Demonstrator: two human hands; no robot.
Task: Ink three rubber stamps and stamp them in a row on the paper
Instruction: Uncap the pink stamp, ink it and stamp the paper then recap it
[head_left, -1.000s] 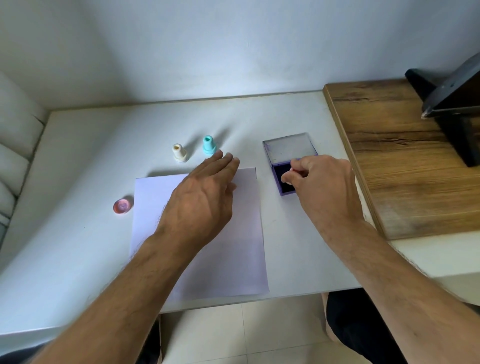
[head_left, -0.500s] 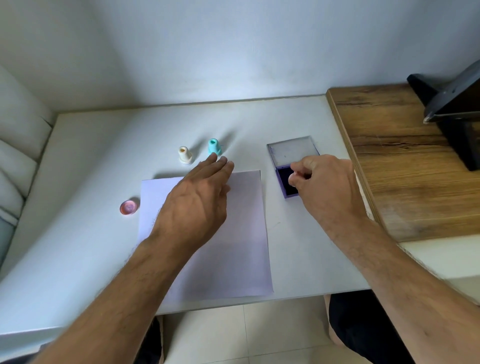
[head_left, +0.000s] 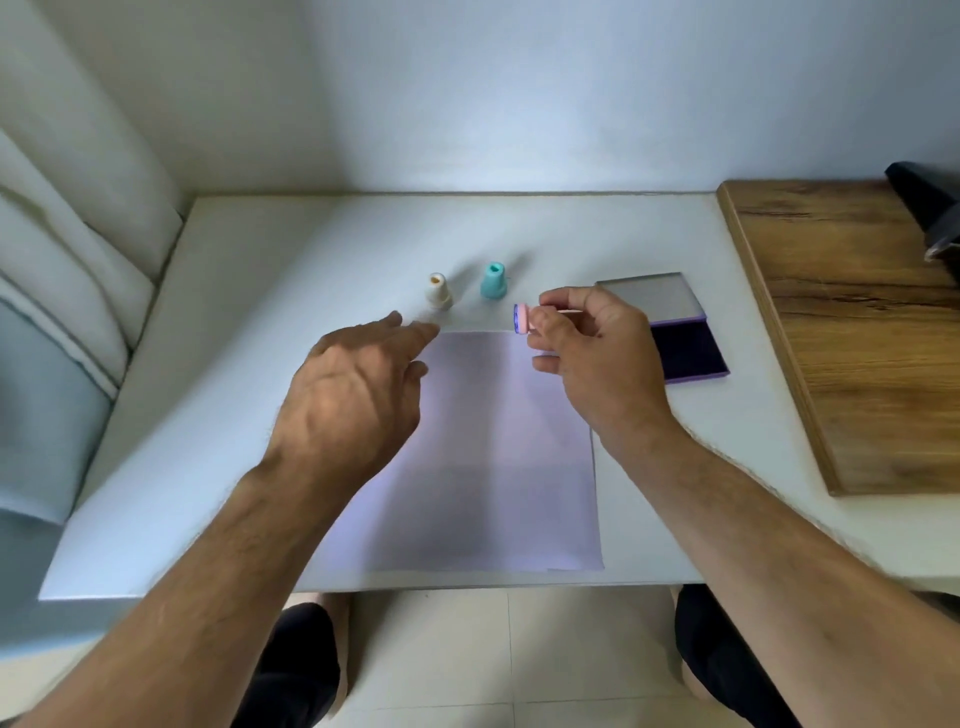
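Note:
My right hand pinches a small pink stamp just above the far edge of the white paper. The stamp lies sideways, its blue-inked face turned left. My left hand hovers or rests flat over the paper's left part, fingers apart and holding nothing. A cream stamp and a teal stamp stand upright on the white table just beyond the paper. The open purple ink pad lies right of the paper, its lid folded back.
A wooden board lies along the table's right side, with a black device at its far end. A cushioned seat borders the table on the left. The wall stands close behind, and the table's front edge is near my knees.
My right hand has lifted off the ink pad with the pink stamp and moved left to the paper's far edge. My left hand has stayed by the paper. The view has shifted.

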